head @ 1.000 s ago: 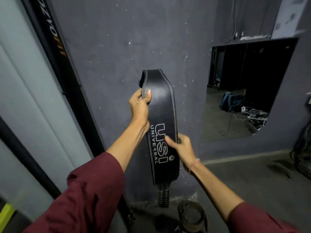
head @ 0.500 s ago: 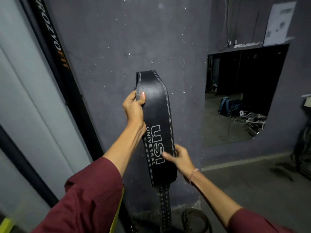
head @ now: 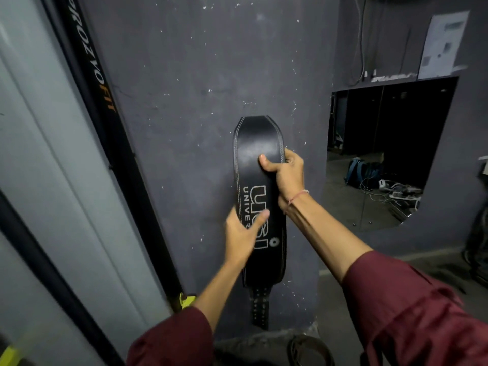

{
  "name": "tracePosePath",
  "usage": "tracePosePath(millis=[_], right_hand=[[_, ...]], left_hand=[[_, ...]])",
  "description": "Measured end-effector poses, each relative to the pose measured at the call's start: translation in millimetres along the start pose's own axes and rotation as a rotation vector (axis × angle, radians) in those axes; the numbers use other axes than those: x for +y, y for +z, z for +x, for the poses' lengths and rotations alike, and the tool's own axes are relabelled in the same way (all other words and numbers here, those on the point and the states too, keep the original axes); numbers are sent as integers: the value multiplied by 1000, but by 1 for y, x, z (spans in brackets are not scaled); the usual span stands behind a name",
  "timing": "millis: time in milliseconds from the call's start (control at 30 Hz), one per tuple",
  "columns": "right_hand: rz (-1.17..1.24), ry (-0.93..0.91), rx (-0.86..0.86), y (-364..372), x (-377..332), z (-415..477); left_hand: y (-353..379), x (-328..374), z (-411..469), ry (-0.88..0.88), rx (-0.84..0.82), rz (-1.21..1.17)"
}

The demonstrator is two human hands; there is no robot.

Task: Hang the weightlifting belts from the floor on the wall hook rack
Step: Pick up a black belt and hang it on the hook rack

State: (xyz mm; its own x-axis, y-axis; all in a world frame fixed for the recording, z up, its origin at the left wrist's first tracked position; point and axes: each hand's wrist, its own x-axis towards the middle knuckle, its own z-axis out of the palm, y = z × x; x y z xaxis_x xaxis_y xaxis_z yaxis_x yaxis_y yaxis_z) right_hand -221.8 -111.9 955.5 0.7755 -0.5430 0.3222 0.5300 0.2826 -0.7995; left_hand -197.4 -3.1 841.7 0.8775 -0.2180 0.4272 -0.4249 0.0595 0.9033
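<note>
Weightlifting belt (head: 260,154) is held upright and flat against the dark wall (head: 198,75), its top folded over and its punched strap end dangling below. No hook rack shows; whether the fold already sits on a hook behind it I cannot tell. My judgement is that the hanging step for belt 1 is in hand, and the next move calls for settling the fold onto a hook and testing that it carries the weight before either grip loosens.

The wall offers open room above and to the left of the belt. A black slanting post (head: 105,128) bounds the left, and the edge of a mirror (head: 383,154) stands near on the right.

The right hand (head: 286,175) clamps the belt's right edge, thumb on the face. The left hand (head: 241,233) grips the left edge lower down, thumb across the lettering.

A 2nd belt (head: 309,350) lies coiled on the floor at the wall's foot, not yet hung.
</note>
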Motion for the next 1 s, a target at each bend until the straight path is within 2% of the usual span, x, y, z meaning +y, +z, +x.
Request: tracePosePath(millis=[67,167,267,400,467,567,700,833,900,1000], right_hand=[[21,-7,11,-1,-7,2],[33,-25,6,-1,-13,3],[5,-64,-17,-4,-13,0],[-48,-66,-90,-14,-3,-19],[-55,-51,-143,-21,6,-32],[-62,-11,-203,-33,17,-46],[-89,104,-230,-45,17,-53],[-214,-7,-208,-40,2,-39],[-225,-49,-245,-37,-4,-40],[-287,-62,-337,-43,1,-57]], left_hand=[[-2,-34,-27,-97,-36,47],[-6,-61,-55,-155,-72,63],[-1,-43,-51,-217,-36,-6],[-3,15,13,-388,38,-140],[-8,56,52,-333,-39,-229],[-10,107,89,-273,-52,-343],[-8,105,83,-244,-98,-412],[0,104,50,-186,-138,-576],[-5,111,45,-336,-198,-689],[-20,118,63,-558,-214,-697]])
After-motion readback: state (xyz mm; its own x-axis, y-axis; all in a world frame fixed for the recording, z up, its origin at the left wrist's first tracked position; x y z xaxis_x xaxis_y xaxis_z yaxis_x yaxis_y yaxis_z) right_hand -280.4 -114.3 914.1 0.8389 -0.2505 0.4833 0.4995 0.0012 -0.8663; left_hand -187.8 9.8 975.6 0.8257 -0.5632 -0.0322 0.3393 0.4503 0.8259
